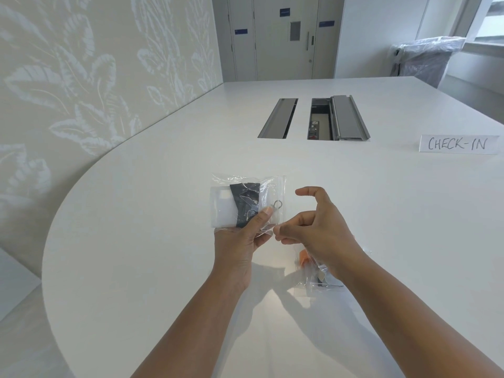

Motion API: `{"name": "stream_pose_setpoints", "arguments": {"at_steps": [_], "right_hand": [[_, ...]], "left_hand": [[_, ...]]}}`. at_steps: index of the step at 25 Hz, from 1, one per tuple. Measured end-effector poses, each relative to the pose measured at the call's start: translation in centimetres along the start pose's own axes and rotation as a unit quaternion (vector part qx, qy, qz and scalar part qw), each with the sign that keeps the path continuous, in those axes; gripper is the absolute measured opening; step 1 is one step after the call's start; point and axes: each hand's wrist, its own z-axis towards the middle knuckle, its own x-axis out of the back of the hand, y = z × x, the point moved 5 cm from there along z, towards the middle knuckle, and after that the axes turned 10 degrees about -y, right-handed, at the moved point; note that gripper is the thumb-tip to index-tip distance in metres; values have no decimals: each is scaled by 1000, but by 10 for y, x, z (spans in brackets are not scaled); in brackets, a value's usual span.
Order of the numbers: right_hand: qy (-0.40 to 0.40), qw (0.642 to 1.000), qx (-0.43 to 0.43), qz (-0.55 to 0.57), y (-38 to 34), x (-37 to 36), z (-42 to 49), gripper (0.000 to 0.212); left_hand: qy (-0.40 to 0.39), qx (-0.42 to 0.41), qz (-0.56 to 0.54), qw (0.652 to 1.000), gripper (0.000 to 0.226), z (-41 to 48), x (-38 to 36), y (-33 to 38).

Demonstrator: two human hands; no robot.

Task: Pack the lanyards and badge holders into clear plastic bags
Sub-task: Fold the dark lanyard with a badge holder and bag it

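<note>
On the left, the left hand (pixel 240 241) holds the bag (pixel 246 201) up over the table (pixel 136 214), thumb clamped on its lower right corner. Inside you can see a frosted badge holder (pixel 221 210) on the left, a folded dark lanyard (pixel 245 203) in the middle and a metal ring (pixel 277 204) near the right edge. The bag's long axis runs pretty much left-right, and the mouth looks like the strip on the right side, pointing at the other hand.

The right hand (pixel 313 227) is empty, fingers loosely curled, tips right at that corner. Looks like sealing time: I'd pinch the strip at one end and run along it, keeping the ring clear of the seal.

Further right, under the wrist, a second bag (pixel 313 279) lies on the table with something orange in it. Far right there's a CHECK-IN sign (pixel 458 144).
</note>
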Motion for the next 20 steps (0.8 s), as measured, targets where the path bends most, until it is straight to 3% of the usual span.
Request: {"name": "stream_pose_setpoints", "arguments": {"at_steps": [6, 10, 20], "right_hand": [[-32, 999, -23, 33, 7, -7, 0, 68], [-34, 999, -18, 34, 8, -10, 2, 66], [-6, 997, -29, 75, 13, -11, 6, 54]], "left_hand": [[30, 0, -12, 999, 31, 2, 7, -1], [37, 5, -16, 999, 8, 3, 11, 2], [22, 20, -1, 1000, 7, 4, 9, -2]]}}
